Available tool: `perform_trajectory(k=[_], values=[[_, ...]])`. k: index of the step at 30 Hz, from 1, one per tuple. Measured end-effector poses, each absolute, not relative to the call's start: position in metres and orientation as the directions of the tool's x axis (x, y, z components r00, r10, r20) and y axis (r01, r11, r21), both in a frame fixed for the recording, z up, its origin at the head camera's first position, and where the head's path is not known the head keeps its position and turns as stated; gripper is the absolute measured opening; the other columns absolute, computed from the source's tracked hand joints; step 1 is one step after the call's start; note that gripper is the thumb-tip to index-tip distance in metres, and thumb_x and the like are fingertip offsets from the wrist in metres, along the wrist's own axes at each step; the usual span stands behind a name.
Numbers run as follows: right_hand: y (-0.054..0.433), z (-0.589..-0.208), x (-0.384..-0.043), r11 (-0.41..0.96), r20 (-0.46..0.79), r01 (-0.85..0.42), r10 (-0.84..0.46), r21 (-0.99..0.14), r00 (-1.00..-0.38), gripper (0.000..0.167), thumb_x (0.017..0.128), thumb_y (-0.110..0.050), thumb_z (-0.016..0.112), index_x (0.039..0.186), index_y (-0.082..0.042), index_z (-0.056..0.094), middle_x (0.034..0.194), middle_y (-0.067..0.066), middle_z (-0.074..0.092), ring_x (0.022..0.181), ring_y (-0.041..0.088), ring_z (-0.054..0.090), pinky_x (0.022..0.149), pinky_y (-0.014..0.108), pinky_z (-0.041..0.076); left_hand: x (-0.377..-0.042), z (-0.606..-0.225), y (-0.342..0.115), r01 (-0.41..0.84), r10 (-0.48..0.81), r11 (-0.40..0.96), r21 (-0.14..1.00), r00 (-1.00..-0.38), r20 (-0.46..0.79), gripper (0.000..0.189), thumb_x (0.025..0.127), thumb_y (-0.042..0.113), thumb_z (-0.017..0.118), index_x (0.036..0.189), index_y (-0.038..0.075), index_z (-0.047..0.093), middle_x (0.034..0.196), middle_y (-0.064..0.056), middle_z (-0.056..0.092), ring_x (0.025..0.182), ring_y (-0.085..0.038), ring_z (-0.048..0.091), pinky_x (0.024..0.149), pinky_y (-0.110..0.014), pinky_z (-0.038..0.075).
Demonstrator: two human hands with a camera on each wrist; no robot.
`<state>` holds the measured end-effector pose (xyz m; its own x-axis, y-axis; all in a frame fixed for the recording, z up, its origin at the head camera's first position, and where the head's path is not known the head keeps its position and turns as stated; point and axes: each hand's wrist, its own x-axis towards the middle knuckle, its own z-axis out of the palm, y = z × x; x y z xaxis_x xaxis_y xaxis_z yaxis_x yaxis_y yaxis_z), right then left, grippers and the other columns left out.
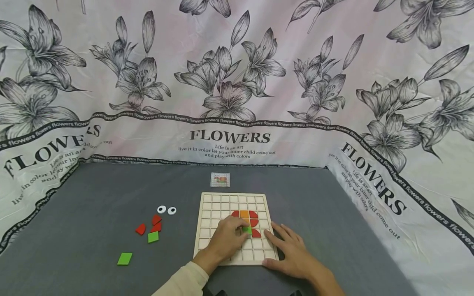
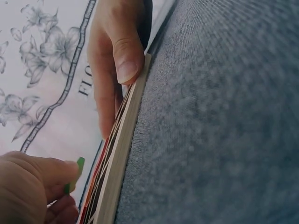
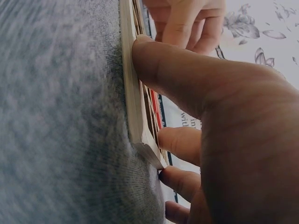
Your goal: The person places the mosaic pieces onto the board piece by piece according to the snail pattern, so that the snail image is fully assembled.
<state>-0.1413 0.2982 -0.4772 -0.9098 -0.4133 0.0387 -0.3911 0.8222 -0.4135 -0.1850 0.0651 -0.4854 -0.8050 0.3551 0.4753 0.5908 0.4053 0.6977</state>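
My left hand (image 1: 228, 237) pinches a green tile (image 1: 247, 231) between thumb and fingers over the middle of a wooden grid board (image 1: 205, 222). In the left wrist view the green tile (image 2: 80, 166) is tilted and apart from the board's surface. Red rounded pieces (image 1: 253, 218) and an orange square (image 1: 244, 213) sit in cells near the left fingers, with another red piece (image 1: 256, 233) just right of the green tile. My right hand (image 1: 296, 255) rests at the board's right front corner, thumb on the front edge and fingers spread along the right side.
Left of the board lie several red pieces (image 1: 140, 229), a green square (image 1: 153, 237), a green parallelogram (image 1: 124, 259) and two eye discs (image 1: 161, 209). Behind the board is a small pattern card (image 1: 220, 179). Flower-printed cloth (image 1: 229, 139) borders the grey table (image 1: 92, 197).
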Motion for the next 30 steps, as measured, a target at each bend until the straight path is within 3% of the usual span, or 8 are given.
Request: perform_trajectory(k=[12,23,30], values=[[0.299,-0.4743,-0.143,0.824,0.03,-0.384,-0.41,-0.416,-0.912,0.079,0.083,-0.061,0.063,0.143,-0.011,0.049,0.152,0.013,0.031,0.136,0.044,0.024,0.1,0.067,0.018,-0.1887,-0.4907,0.0673,0.593,0.37,0.414,0.691,-0.803,0.468,0.013,0.08,-0.001,0.075,0.091,0.006,0.074,0.091,0.001,0.069,0.085,-0.016,0.058,0.073,-0.027,0.048],[0.2992,-0.4767,-0.1422,0.827,0.03,-0.387,-0.411,-0.408,-0.911,0.079,0.083,-0.063,0.063,0.143,-0.013,0.049,0.152,0.013,0.032,0.136,0.044,0.024,0.1,0.067,0.019,-0.1868,-0.4903,0.0664,0.576,0.374,0.441,0.688,-0.815,0.442,0.018,0.081,0.001,0.073,0.098,0.004,0.074,0.101,0.001,0.07,0.095,-0.014,0.06,0.084,-0.032,0.048],[0.2988,-0.4777,-0.1417,0.831,0.024,-0.384,-0.41,-0.402,-0.912,0.079,0.083,-0.063,0.062,0.143,-0.014,0.049,0.152,0.012,0.032,0.136,0.044,0.024,0.101,0.066,0.018,-0.1848,-0.4884,0.0649,0.556,0.354,0.431,0.711,-0.829,0.433,0.02,0.08,0.001,0.073,0.099,0.004,0.074,0.1,0.0,0.07,0.095,-0.015,0.06,0.083,-0.032,0.049]])
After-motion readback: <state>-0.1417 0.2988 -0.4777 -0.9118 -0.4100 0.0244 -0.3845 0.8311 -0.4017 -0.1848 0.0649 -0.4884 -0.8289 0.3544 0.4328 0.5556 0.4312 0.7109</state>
